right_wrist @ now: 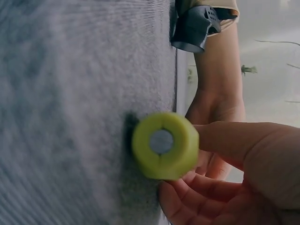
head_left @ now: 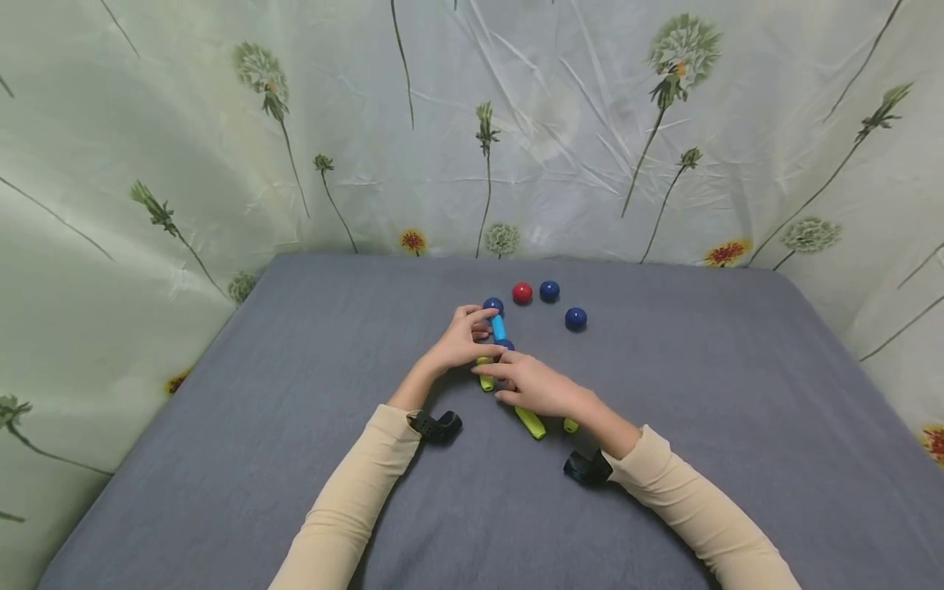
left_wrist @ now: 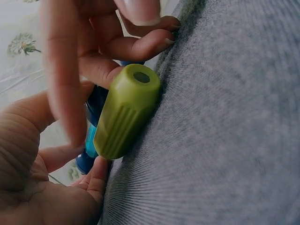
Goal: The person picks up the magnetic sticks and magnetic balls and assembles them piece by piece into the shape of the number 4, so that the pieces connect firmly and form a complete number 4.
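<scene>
The light blue rod (head_left: pixel 498 329) lies on the grey cloth (head_left: pixel 310 410) under the fingers of the left hand (head_left: pixel 460 338), with 1 dark blue far ball (head_left: pixel 492 305) at its far end and 1 dark blue near ball (head_left: pixel 506 345) at its near end. From the rod's left side, the left hand's index finger and thumb crook around it, holding it: the index finger meets the rod beside the far ball, the thumb reaches the near ball, and a gap parts these 2 digits along the rod's length. The right hand (head_left: pixel 542 385) sits on the near right side of the light blue rod, its index finger stretched out past the rod's near end and its other fingers bent; whether they pinch anything, I cannot tell. Under that index finger, just nearer than the light blue rod, lies the first green rod (head_left: pixel 485 382), its holed end plain in the left wrist view. The second green rod (head_left: pixel 531 423) pokes out beneath the right palm, nearer and to the right of the light blue rod, and the third green rod (head_left: pixel 570 425) shows only a tip farther right. Beyond the light blue rod, to its right, rest 1 red ball (head_left: pixel 522 292) and, just beside that, 1 blue ball (head_left: pixel 549 290); another blue ball (head_left: pixel 576 319) lies apart, directly right of the rod.
</scene>
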`<state>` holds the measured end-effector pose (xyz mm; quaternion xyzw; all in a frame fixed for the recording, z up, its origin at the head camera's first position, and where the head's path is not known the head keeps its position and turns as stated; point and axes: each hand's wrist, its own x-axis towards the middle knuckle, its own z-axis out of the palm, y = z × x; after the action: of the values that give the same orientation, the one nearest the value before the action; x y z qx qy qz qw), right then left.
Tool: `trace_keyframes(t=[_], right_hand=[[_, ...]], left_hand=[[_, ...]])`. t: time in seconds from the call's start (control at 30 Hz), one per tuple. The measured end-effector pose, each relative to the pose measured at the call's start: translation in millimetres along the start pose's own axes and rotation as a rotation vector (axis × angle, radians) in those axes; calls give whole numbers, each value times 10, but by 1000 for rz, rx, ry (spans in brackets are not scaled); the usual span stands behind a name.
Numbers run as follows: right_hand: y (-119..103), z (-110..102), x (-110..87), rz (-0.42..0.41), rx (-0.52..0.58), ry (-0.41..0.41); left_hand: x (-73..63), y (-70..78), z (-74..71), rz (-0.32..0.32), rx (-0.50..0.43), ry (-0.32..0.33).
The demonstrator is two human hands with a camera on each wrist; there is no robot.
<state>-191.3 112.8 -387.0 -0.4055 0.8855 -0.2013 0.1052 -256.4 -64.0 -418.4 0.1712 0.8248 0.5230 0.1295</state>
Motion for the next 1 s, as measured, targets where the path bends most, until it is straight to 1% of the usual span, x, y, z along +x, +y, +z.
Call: trace_keyframes(t=[0.1, 0.2, 0.37, 0.57, 0.73, 0.83, 0.93, 1.0], right_hand=[[4, 25, 1, -8, -41, -21], [8, 38, -7, 0, -29, -20], [18, 48, -12, 21, 21, 34], [19, 30, -9, 66, 8, 75], [42, 43, -13, 34, -1, 139], [69, 49, -15, 3, 6, 174], [108, 37, -14, -13, 20, 175], [139, 20, -16, -9, 32, 157]], left_hand=[[-7, -2, 5, -14, -22, -2], [-10, -10, 11, -17, -16, -3], [-4, -11, 12, -12, -1, -2], [4, -1, -8, -2, -4, -8], [-9, 7, -12, 17, 16, -21], [-11, 5, -5, 26, 40, -10], [-8, 9, 13, 37, 73, 18], [-4, 16, 27, 35, 94, 40]])
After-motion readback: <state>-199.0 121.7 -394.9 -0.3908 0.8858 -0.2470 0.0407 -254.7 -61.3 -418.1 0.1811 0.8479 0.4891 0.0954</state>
